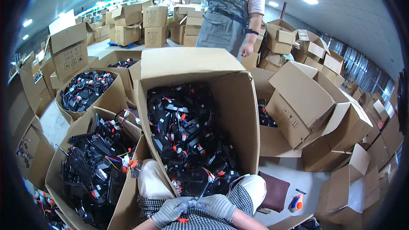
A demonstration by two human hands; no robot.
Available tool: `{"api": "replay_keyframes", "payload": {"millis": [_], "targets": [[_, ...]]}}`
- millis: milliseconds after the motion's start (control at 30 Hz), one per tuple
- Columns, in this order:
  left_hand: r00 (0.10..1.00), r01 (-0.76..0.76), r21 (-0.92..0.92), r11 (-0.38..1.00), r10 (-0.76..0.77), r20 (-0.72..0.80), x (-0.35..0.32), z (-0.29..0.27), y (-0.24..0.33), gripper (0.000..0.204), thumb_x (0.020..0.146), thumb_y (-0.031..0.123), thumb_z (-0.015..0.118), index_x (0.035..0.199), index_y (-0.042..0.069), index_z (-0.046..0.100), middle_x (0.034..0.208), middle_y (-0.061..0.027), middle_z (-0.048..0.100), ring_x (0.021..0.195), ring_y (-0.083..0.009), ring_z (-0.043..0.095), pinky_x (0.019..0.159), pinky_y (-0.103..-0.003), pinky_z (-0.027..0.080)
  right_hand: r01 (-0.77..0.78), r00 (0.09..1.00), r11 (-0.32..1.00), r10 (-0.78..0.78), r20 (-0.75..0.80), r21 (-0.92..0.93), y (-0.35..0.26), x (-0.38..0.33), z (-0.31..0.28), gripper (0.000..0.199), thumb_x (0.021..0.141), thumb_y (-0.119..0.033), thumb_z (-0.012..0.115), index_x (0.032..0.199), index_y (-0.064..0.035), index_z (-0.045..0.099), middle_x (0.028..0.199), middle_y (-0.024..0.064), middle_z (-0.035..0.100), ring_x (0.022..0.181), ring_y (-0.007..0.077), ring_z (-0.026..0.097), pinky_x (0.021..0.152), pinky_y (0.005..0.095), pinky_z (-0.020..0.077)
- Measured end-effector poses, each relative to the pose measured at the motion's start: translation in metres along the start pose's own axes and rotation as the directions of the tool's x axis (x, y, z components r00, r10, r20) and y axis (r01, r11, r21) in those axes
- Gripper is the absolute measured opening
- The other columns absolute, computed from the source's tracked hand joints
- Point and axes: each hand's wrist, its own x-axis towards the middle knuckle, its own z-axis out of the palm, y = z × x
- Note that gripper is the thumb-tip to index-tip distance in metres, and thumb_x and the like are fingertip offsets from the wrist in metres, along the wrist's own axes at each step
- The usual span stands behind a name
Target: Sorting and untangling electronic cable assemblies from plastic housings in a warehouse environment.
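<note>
Low at the front edge, my left hand (170, 211) and my right hand (217, 207), both in striped knit gloves, meet over my checked apron (194, 225). Their fingers are closed and nearly touch. Whatever small thing lies between the fingertips is too small to make out. A red connector (182, 220) shows just below my left hand. Right ahead stands a tall open cardboard box (240, 115), tilted toward me between my knees. It holds many black plastic parts (183, 132) with coloured wires and red and white connectors.
On the left, another open box (53, 183) holds similar black parts, with a further filled box (117, 91) behind. Empty-looking cartons (294, 106) lean at the right. A dark red cushion (273, 191) and an orange tape roll (296, 203) are on the floor. A person (226, 17) stands beyond the box.
</note>
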Motion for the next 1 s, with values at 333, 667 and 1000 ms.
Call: {"api": "replay_keyframes", "payload": {"millis": [333, 667, 1000], "targets": [[0.982, -0.182, 0.423, 0.887, 0.188, 0.029, -0.006, 0.003, -0.02, 0.028, 0.094, 0.027, 0.044, 0.098, 0.002, 0.057, 0.088, -0.0173, 0.062, 0.079, -0.0337, 0.063, 0.072, -0.04, 0.05, 0.138, 0.978, 0.989, -0.144, 0.149, 0.044, -0.001, 0.0, 0.004, 0.026, 0.091, -0.033, 0.052, 0.092, -0.0125, 0.069, 0.088, 0.01, 0.068, 0.075, 0.0266, 0.066, 0.068, 0.0343, 0.0517], [0.988, 0.152, 0.048, 0.987, -0.153, 0.021, 0.001, -0.002, -0.032, 0.031, 0.098, 0.03, 0.041, 0.09, 0.004, 0.056, 0.07, -0.006, 0.052, 0.058, -0.0176, 0.05, 0.057, -0.031, 0.043, 0.099, 0.988, 0.954, -0.129, 0.089, 0.284, 0.009, 0.014, 0.022, 0.023, 0.089, -0.032, 0.052, 0.085, -0.0125, 0.063, 0.074, 0.0107, 0.062, 0.069, 0.0319, 0.061, 0.061, 0.0412, 0.0477], [0.915, 0.403, -0.21, 0.891, -0.389, 0.107, 0.004, -0.008, -0.025, 0.028, 0.092, 0.028, 0.057, 0.104, 0.003, 0.058, 0.081, 0.0002, 0.054, 0.074, -0.0101, 0.05, 0.07, -0.026, 0.044, 0.167, 0.97, 0.954, -0.204, 0.131, 0.248, 0.04, 0.032, 0.025, 0.014, 0.087, -0.025, 0.052, 0.084, -0.0164, 0.062, 0.071, 0.0078, 0.061, 0.069, 0.028, 0.062, 0.059, 0.0402, 0.048]]}}
